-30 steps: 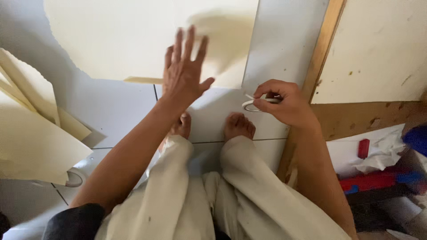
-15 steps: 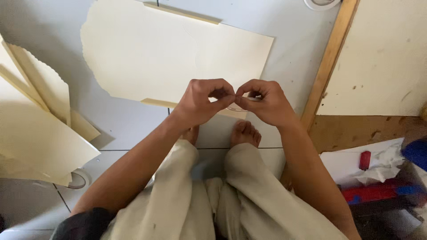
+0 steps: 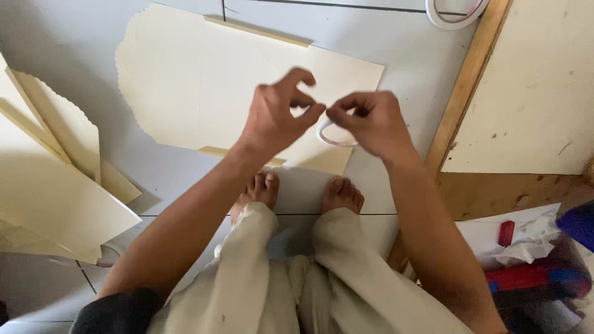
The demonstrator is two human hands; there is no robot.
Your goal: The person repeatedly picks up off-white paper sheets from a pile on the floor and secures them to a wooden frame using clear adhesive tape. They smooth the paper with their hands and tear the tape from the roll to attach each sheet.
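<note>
My right hand (image 3: 371, 120) holds a small white tape roll (image 3: 334, 137) above a cream sheet with a scalloped edge (image 3: 204, 93) that lies on the grey tiled floor. My left hand (image 3: 278, 114) is right beside it, thumb and forefinger pinched at the roll's edge, apparently on the tape end, though the tape itself is too thin to make out. Both hands hover over the sheet's near right corner. My bare feet (image 3: 297, 192) rest on the floor just below the sheet.
A stack of cream sheets (image 3: 49, 185) lies at the left. A wooden board with a plank edge (image 3: 470, 93) lies at the right. Another tape roll (image 3: 455, 12) sits at the top. Red, blue and white clutter (image 3: 532, 260) is at the lower right.
My left hand came off the sheet and met my right hand at the tape roll. Both hands have since risen and the left fingers have pinched at the roll.
</note>
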